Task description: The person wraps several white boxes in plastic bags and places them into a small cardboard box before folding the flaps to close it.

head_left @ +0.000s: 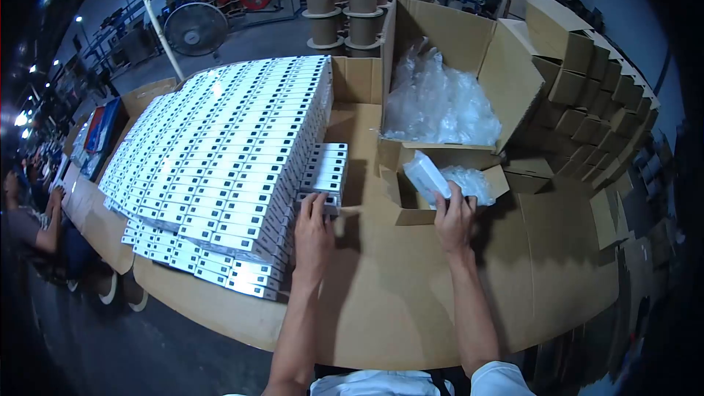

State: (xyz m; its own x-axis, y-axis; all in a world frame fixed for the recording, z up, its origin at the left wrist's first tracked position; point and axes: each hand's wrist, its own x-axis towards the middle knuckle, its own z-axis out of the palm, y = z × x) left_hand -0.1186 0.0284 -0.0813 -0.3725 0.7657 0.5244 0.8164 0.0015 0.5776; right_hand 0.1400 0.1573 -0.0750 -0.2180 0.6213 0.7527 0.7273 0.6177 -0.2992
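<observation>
My right hand holds a slim white box, tilted, over a small open carton. Clear plastic wrap, perhaps bubble bags, lies inside that carton. My left hand has its fingers closed on a small white box at the near end of a short stack of white boxes. Beside it on the left rises a large block of stacked white boxes, each with a dark square on its end.
Behind the small carton stands a big open cardboard box filled with clear plastic bags. Folded cartons are piled at the right. Cardboard covers the table. A person sits at the far left; spools stand behind.
</observation>
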